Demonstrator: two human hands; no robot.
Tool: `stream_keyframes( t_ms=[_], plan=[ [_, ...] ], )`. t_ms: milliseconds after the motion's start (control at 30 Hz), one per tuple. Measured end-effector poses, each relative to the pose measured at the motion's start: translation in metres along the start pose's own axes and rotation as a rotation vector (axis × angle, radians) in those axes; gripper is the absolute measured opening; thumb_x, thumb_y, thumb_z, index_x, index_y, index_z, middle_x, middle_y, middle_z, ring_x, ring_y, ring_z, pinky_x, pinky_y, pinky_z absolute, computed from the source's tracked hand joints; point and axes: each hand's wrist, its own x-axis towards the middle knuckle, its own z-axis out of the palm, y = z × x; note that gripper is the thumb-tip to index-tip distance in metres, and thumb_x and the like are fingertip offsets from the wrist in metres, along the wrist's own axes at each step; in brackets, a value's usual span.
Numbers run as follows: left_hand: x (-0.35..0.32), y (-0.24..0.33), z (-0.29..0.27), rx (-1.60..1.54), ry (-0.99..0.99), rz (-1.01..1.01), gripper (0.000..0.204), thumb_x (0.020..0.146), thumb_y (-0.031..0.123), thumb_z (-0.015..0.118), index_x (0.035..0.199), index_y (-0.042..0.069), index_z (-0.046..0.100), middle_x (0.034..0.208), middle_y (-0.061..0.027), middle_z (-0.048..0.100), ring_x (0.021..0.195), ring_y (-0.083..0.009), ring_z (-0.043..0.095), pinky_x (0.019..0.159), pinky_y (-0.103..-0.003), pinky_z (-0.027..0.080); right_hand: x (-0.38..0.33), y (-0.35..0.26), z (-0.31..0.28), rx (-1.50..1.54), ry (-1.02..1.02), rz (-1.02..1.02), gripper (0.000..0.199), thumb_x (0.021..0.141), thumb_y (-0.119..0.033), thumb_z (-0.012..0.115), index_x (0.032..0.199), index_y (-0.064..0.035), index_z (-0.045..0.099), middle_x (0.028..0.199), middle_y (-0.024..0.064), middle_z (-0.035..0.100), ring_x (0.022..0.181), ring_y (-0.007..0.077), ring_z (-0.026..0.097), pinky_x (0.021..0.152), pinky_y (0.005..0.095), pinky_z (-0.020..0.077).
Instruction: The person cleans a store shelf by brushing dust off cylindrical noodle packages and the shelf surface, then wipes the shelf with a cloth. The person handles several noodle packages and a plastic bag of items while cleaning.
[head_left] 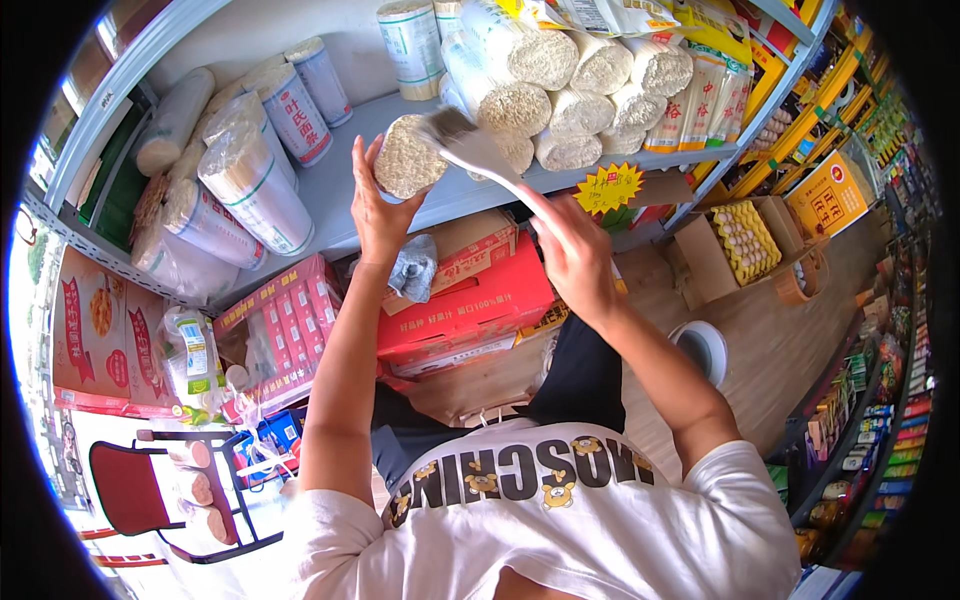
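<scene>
Lettered white shirt [440,545] at 6 o'clock; hands apart, right hand [575,255] at 2 clamped on brush [482,152], left hand [383,205] gripping noodle bundle [410,158], both at 11. Beyond: black-lettered yellow star tag [608,188] around 1:30, red-lettered noodle pack [297,125] around 10:30.

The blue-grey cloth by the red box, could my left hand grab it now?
Probably not: your left hand appears taken up with the noodle bundle, though the cloth looks close by, with nothing visible covering it.
</scene>
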Motion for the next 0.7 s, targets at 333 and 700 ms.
stream_keyframes(
  t_ms=[333, 700],
  plan=[
    [0.016, -0.014, -0.008, 0.015, 0.047, -0.045, 0.108, 0.058, 0.007, 0.086, 0.146, 0.008, 0.022, 0.133, -0.0147, 0.052, 0.118, -0.0324, 0.054, 0.1, -0.038, 0.046, -0.06, 0.002, -0.055, -0.091, -0.5, 0.2, 0.046, 0.081, 0.0, 0.062, 0.125, -0.0119, 0.059, 0.078, 0.0127, 0.058, 0.068, 0.0292, 0.062, 0.06, 0.039, 0.0499],
    [0.081, -0.083, -0.002, -0.418, 0.082, -0.387, 0.058, 0.074, 0.022, 0.082, 0.119, 0.001, 0.053, 0.106, -0.0072, 0.063, 0.092, -0.0138, 0.059, 0.081, -0.028, 0.048, -0.248, 0.111, -0.025, -0.179, -0.117, 0.521, 0.04, 0.085, 0.001, 0.06, 0.124, -0.0105, 0.059, 0.081, 0.0153, 0.059, 0.07, 0.0323, 0.06, 0.062, 0.0385, 0.0474]
  ],
)
